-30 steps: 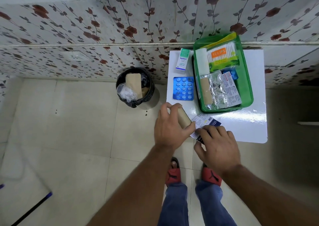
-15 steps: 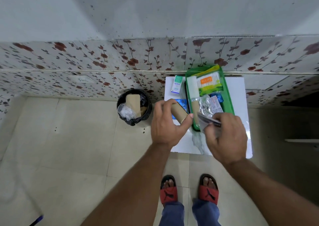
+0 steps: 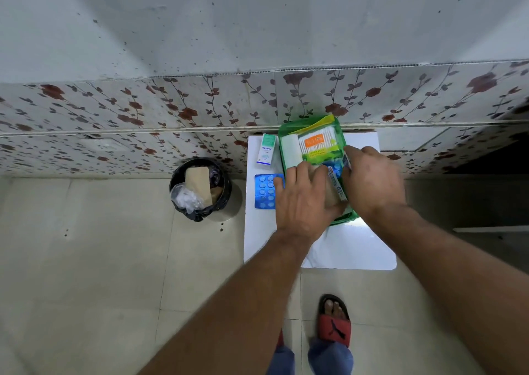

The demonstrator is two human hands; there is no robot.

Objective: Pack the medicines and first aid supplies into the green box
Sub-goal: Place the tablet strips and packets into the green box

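The green box (image 3: 340, 126) stands at the back of a small white table (image 3: 346, 248), holding a cotton swab pack (image 3: 317, 143), a white roll (image 3: 291, 151) and other packets. My left hand (image 3: 303, 200) is over the box's near half, shut on a tan bandage roll (image 3: 330, 193). My right hand (image 3: 372, 180) is over the box's right side, holding a flat medicine packet (image 3: 337, 184) on edge. A blue blister pack (image 3: 264, 191) and a small white-green medicine carton (image 3: 266, 149) lie on the table left of the box.
A black waste bin (image 3: 200, 188) with cardboard and plastic in it stands on the tiled floor left of the table. A floral tiled wall (image 3: 143, 117) rises directly behind the table. My feet in red sandals (image 3: 335, 321) are below the table's front edge.
Both hands lifted the bandage roll and the medicine packet from the table's front edge and carried them back over the green box. The camera view tilted upward.
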